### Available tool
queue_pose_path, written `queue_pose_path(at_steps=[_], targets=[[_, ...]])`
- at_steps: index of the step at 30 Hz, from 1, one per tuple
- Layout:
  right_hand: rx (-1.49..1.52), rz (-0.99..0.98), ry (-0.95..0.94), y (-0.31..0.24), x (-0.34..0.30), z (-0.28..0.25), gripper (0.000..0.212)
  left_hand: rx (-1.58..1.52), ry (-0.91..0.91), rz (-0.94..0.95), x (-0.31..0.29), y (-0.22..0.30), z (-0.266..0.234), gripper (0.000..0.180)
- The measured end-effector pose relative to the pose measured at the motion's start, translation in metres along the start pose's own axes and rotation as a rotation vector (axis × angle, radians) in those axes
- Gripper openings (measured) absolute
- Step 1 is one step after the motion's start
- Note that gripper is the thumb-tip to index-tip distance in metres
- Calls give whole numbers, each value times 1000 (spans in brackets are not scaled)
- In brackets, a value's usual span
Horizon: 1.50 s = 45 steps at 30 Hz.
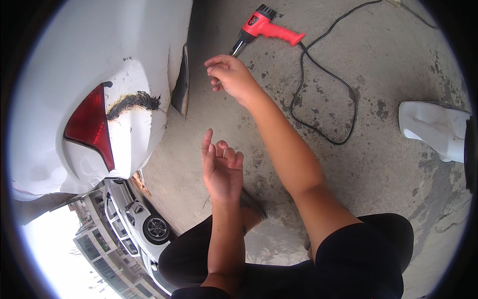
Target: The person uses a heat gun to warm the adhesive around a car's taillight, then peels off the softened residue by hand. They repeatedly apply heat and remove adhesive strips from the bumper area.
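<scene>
Car (134,30): smooth, glossy paint
Dark patch (132,103): rough, crusty
Tail light (89,123): shiny plastic
Heat gun (269,30): plastic, shiny metal tip (239,47)
Cord (355,103): smooth, rubbery
Floor (381,74): rough, dull concrete
Sleeve (343,249): dull cloth

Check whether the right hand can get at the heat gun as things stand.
Likely yes: the right hand appears right by the nozzle of the red heat gun on the floor, and nothing visible blocks the handle. The hand's height above the floor is hard to judge.
</scene>
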State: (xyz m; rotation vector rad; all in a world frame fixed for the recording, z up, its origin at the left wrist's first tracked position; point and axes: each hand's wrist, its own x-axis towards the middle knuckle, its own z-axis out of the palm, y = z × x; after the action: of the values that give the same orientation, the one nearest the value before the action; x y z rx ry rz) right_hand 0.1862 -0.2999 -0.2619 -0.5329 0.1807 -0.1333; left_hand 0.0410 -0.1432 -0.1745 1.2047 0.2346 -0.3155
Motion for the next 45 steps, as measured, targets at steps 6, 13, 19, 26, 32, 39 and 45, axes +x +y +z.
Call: queue_pose_path(at_steps=[6,13,19,26,32,39,45], targets=[[-325,-36,-53,-27,-33,-36,20,-37,-191,235,29,7,33,49],[-1365,-389,533,-105,-37,-104,34,-68,-302,346,40,11,32,52],[-857,-318,399,-96,-43,-76,29,-466,-502,168,77,23,32,37],[-543,-205,264,-78,-66,-40,21,-718,-363,53,99,38,36,10],[-483,-194,247,-60,-76,-44,20,-559,-425,133,119,32,27,7],[-445,-209,266,-55,-80,-39,16,-295,-174,327,132,15,25,19],[-465,-326,143,-90,-88,31,14,-394,-104,334,161,15,27,16]])
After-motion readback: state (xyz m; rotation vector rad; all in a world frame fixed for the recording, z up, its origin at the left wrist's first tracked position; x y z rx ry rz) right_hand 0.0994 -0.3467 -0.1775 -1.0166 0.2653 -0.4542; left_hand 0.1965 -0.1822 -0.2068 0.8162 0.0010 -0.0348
